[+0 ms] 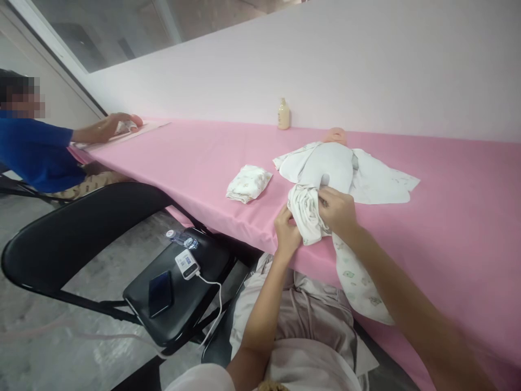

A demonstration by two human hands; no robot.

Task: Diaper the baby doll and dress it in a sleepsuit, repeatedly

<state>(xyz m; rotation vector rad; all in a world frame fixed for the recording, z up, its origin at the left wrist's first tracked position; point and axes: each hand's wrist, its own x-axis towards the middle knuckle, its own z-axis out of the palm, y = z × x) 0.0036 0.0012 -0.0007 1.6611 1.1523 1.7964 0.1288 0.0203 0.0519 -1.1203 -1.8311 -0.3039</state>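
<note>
A white baby garment with small green prints (307,217) is gathered into bunched folds at the table's front edge. My left hand (288,231) grips its left edge, fingers closed around the fabric. On the opposite side my right hand (337,210) pinches the folds, its fingertips partly hidden. A printed, sleeve-like piece of fabric (354,277) hangs over the edge below my right wrist. Just beyond the folds lies a white garment, spread out (334,165), with a rounded peach-coloured object (336,136) showing at its far end.
A folded white printed cloth (248,183) lies left of my hands. A cream bottle (284,115) stands near the wall on the pink tablecloth (195,157). Left, a black chair (191,277) holds a phone (160,293), a cabled white device and a bottle. A person in blue (36,146) sits beyond.
</note>
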